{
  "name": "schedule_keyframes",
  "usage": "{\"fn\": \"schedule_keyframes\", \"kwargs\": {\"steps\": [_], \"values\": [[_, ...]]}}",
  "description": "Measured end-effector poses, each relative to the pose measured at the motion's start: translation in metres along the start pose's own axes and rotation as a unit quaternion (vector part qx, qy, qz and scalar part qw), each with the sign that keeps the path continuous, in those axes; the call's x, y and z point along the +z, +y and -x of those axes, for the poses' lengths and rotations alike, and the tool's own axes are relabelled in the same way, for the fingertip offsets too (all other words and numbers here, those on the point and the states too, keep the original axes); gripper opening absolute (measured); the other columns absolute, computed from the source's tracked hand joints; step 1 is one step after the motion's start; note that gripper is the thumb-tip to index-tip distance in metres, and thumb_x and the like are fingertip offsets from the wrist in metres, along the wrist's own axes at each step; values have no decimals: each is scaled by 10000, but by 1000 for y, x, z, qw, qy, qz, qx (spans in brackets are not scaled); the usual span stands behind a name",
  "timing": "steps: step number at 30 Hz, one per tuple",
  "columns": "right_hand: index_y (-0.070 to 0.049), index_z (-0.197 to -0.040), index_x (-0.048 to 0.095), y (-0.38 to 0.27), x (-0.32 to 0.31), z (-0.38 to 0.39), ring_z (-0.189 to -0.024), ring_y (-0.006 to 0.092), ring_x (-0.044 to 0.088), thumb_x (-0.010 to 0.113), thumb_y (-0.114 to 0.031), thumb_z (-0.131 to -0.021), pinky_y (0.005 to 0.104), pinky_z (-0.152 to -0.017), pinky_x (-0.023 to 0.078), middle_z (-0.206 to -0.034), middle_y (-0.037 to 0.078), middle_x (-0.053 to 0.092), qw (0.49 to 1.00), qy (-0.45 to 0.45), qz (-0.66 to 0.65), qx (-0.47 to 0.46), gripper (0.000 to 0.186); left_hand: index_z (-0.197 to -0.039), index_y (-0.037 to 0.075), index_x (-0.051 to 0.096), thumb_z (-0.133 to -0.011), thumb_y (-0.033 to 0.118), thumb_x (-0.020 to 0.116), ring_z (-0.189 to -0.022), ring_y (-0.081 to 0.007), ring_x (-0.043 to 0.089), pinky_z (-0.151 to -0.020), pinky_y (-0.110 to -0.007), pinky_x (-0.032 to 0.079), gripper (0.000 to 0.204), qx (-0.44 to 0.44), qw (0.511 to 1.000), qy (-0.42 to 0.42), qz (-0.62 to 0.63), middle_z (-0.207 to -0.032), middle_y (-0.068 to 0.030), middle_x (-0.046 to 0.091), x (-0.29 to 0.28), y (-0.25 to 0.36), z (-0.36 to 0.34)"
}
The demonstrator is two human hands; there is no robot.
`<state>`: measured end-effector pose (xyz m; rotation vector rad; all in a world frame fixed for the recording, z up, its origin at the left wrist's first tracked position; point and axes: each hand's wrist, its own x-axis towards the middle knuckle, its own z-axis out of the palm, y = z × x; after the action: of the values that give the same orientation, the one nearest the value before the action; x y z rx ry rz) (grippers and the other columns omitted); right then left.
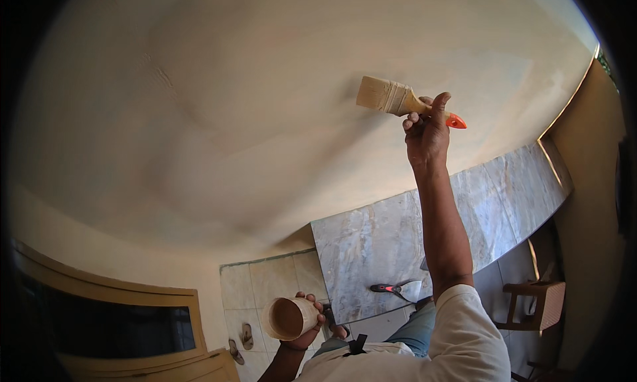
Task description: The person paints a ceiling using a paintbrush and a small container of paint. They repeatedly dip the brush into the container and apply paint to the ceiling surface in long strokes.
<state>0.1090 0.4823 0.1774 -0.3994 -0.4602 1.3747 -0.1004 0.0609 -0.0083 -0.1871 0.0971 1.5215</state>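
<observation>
My right hand [426, 133] is raised with fingers and thumb round the wooden handle of a wide paintbrush [383, 95], which has a red tip and pale bristles coated in cream material. The bristles are against or very close to the cream wall [245, 96]; contact is unclear. Low at the left, my left hand [312, 312] grips a pale cylindrical container [285, 319] with a tan inside. A scraper [398, 289] with a black and red handle lies on the grey marble-patterned ledge [358, 249] below the wall.
A yellow-framed dark window [106, 329] is at lower left, near sandals [247, 335] on tiled floor [249, 286]. A brown plastic stool [544, 305] stands at lower right beside a side wall [584, 169]. My feet are partly visible beside the ledge.
</observation>
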Motion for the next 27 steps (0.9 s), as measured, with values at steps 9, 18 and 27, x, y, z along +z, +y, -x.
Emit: {"fn": "schedule_keyframes", "kwargs": {"steps": [9,18,27], "values": [[101,-1156,615,16,15,-29,-734,159,676,709,-126,-990,259,-652,599,-908,110,658,988,-135,58,-51,296,-1407,86,554,-955,432,683,-1316,-366,516,-1073,-548,492,583,22,1000,-15,4,-1389,-142,547,1,18,7],[107,-1159,618,11,-15,-57,-757,194,658,662,-64,-1006,325,-662,565,-968,138,654,985,-106,20,-137,233,-1411,84,550,-952,433,687,-1329,-362,501,-1081,-545,484,592,12,1000,-7,8,-1393,-136,546,-1,22,0],[112,-1161,613,-17,-53,-98,-739,176,609,649,-78,-1021,328,-674,521,-956,117,628,983,-81,5,-165,239,-1406,94,570,-945,435,690,-1318,-357,506,-1080,-536,473,585,-4,1000,-2,13,-1391,-127,548,-4,13,-8]]}}
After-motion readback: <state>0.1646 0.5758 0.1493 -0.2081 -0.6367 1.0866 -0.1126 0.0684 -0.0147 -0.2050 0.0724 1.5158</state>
